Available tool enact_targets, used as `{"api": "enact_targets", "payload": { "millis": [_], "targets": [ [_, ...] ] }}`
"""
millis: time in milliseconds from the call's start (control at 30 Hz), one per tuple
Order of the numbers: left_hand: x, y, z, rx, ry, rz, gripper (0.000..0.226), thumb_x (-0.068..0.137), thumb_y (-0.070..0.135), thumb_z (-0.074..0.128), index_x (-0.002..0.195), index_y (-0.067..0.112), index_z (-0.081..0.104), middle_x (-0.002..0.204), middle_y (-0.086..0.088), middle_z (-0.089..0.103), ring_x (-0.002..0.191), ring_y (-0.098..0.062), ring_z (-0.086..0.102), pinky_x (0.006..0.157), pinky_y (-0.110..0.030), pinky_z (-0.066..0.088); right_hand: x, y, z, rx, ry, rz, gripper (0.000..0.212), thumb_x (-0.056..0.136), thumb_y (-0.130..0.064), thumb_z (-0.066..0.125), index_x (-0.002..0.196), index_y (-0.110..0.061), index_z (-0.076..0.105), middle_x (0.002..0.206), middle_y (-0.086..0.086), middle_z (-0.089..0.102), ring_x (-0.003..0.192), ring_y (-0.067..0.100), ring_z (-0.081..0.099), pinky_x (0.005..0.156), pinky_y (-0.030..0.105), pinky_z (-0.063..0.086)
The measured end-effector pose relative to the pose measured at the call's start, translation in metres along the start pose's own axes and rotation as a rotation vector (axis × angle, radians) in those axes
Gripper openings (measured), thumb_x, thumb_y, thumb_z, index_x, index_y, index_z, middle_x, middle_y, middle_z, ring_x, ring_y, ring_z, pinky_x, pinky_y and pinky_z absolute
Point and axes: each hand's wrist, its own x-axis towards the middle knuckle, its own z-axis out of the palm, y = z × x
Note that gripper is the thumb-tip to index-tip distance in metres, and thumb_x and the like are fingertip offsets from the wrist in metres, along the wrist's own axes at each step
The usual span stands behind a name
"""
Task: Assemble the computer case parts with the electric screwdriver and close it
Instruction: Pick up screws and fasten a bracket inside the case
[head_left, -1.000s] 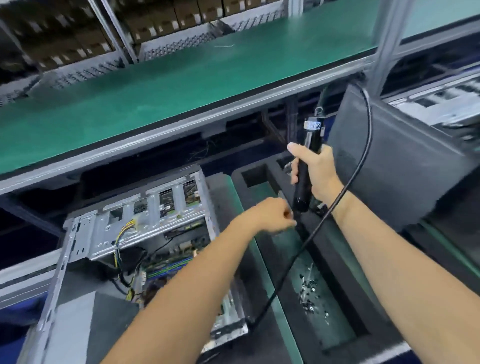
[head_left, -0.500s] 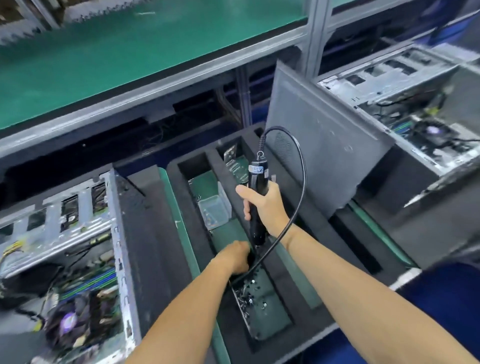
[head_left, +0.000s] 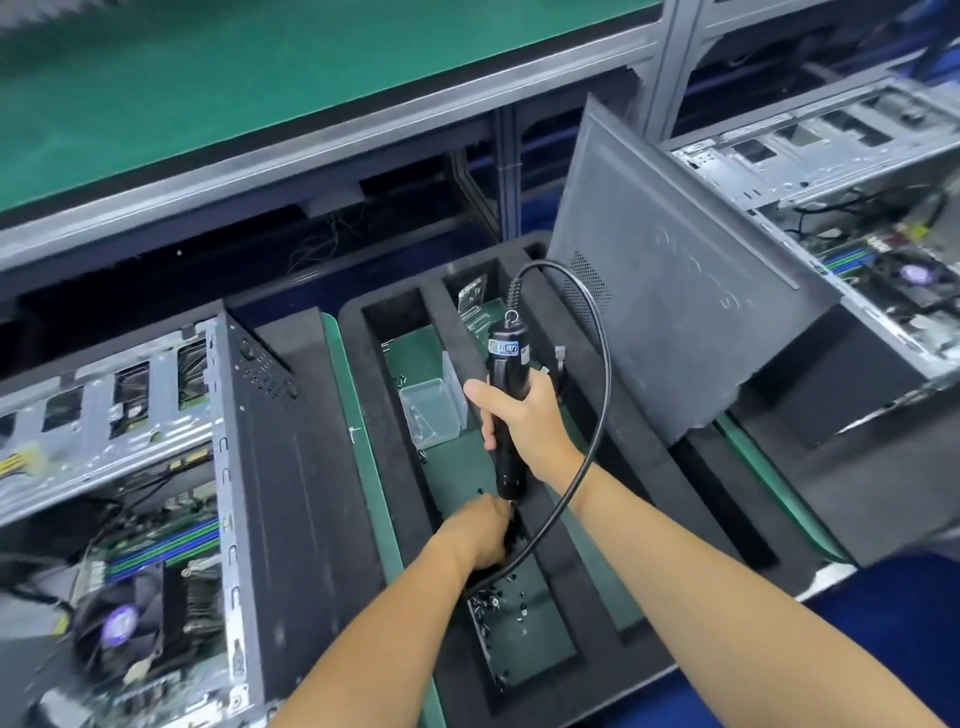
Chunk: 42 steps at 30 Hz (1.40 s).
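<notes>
While the right hand (head_left: 524, 426) grips the screwdriver (head_left: 506, 410) upright, fingers wrapped round its black barrel, the bit end points down into the foam tray (head_left: 597, 587). Cable (head_left: 592, 395) leaves the top of the screwdriver, arcs right over the right forearm and drops back to the tray beside the left wrist.

Left hand (head_left: 480, 530) sits at the bit tip, knuckles up, fingers curled under. They appear to pinch something small at the tip, but the fingertips are hidden, so I cannot tell what, if anything, is held.

Screws (head_left: 501, 605) lie loose on the green floor of the tray's long middle slot, just nearer the camera than the left hand. Clear box (head_left: 434, 410) stands in the same slot, farther back, just left of the screwdriver.

Left case (head_left: 156, 467) lies open on the surface left of the tray: drive bays, motherboard and a fan visible inside. Right case (head_left: 841, 218) lies open well to the right. Side panel (head_left: 680, 291) stands tilted between the tray and the right case, its lower edge at the tray's right side.
</notes>
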Motion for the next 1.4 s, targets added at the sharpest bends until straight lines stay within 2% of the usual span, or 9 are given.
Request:
{"api": "enact_targets", "payload": {
  "millis": [400, 600, 800, 1000, 1100, 1133, 1233, 1300, 1400],
  "targets": [
    [-0.006, 0.000, 0.003, 0.215, -0.003, 0.184, 0.027, 0.084, -0.005, 0.051, 0.110, -0.004, 0.056, 0.111, -0.024, 0.059, 0.101, -0.041, 0.058, 0.080, -0.043, 0.046, -0.001, -0.004, 0.001, -0.035, 0.056, 0.012, 0.034, 0.078, -0.037, 0.075, 0.056, -0.020, 0.054, 0.051, 0.016, 0.049, 0.039, 0.025, 0.044, 0.049, 0.028, 0.043],
    [-0.007, -0.005, -0.004, 0.178, -0.030, 0.182, 0.029, 0.082, 0.001, 0.056, 0.111, -0.002, 0.055, 0.115, -0.022, 0.057, 0.104, -0.039, 0.058, 0.082, -0.042, 0.046, 0.002, -0.004, -0.001, -0.004, 0.085, 0.026, 0.050, 0.074, -0.040, 0.076, 0.068, 0.003, 0.051, 0.051, 0.016, 0.049, 0.040, 0.026, 0.046, 0.047, 0.030, 0.043],
    [-0.004, -0.010, -0.020, -0.081, -0.080, 0.055, 0.027, 0.086, 0.001, 0.048, 0.113, -0.003, 0.049, 0.117, -0.023, 0.051, 0.102, -0.037, 0.055, 0.076, -0.032, 0.041, 0.010, -0.009, 0.002, 0.019, 0.086, 0.009, 0.043, 0.076, -0.037, 0.077, 0.059, -0.005, 0.054, 0.048, 0.015, 0.049, 0.039, 0.025, 0.045, 0.045, 0.029, 0.042],
    [0.004, -0.010, -0.045, -0.328, 0.071, -0.160, 0.027, 0.086, 0.004, 0.052, 0.112, 0.002, 0.059, 0.114, -0.017, 0.060, 0.101, -0.032, 0.060, 0.084, -0.031, 0.049, 0.013, -0.019, 0.009, 0.032, 0.074, -0.018, 0.039, 0.077, -0.035, 0.075, 0.061, -0.005, 0.057, 0.049, 0.012, 0.051, 0.040, 0.025, 0.046, 0.047, 0.030, 0.043],
    [-0.005, -0.017, -0.086, -0.465, 0.202, -0.214, 0.004, 0.082, 0.003, 0.061, 0.084, 0.005, 0.064, 0.091, -0.013, 0.066, 0.096, -0.031, 0.064, 0.073, -0.029, 0.048, 0.022, -0.048, 0.022, 0.045, 0.054, -0.080, 0.030, 0.079, -0.028, 0.074, 0.057, -0.017, 0.058, 0.049, 0.014, 0.050, 0.040, 0.025, 0.045, 0.047, 0.029, 0.042],
    [-0.011, -0.023, -0.101, -0.537, 0.260, -0.225, 0.015, 0.083, 0.001, 0.058, 0.070, 0.009, 0.058, 0.081, -0.012, 0.065, 0.095, -0.032, 0.065, 0.072, -0.029, 0.049, 0.026, -0.062, 0.028, 0.048, 0.043, -0.115, 0.029, 0.079, -0.027, 0.074, 0.056, -0.019, 0.058, 0.049, 0.014, 0.049, 0.039, 0.025, 0.045, 0.047, 0.029, 0.042],
    [-0.037, -0.047, -0.146, -0.874, 0.427, -0.141, 0.036, 0.082, -0.015, 0.041, 0.058, 0.010, 0.047, 0.059, -0.012, 0.062, 0.068, -0.032, 0.063, 0.070, -0.040, 0.052, 0.037, -0.111, 0.052, 0.112, 0.022, -0.231, 0.028, 0.077, -0.027, 0.075, 0.060, -0.017, 0.056, 0.047, 0.009, 0.051, 0.037, 0.024, 0.046, 0.044, 0.029, 0.042],
    [-0.064, -0.062, -0.172, -1.216, 0.591, -0.040, 0.032, 0.080, -0.020, 0.037, 0.070, 0.004, 0.056, 0.058, -0.012, 0.055, 0.049, -0.018, 0.054, 0.057, -0.032, 0.050, 0.042, -0.142, 0.073, 0.181, 0.021, -0.306, 0.028, 0.075, -0.028, 0.076, 0.061, -0.017, 0.054, 0.047, 0.007, 0.051, 0.035, 0.023, 0.045, 0.043, 0.029, 0.042],
    [-0.109, -0.090, -0.197, -1.444, 0.771, 0.117, 0.025, 0.085, -0.016, 0.045, 0.086, -0.001, 0.064, 0.066, -0.011, 0.060, 0.048, -0.009, 0.054, 0.055, -0.021, 0.051, 0.043, -0.179, 0.112, 0.271, 0.023, -0.396, 0.025, 0.074, -0.028, 0.076, 0.059, -0.024, 0.057, 0.047, 0.007, 0.050, 0.036, 0.023, 0.044, 0.044, 0.028, 0.041]
  ]
}}
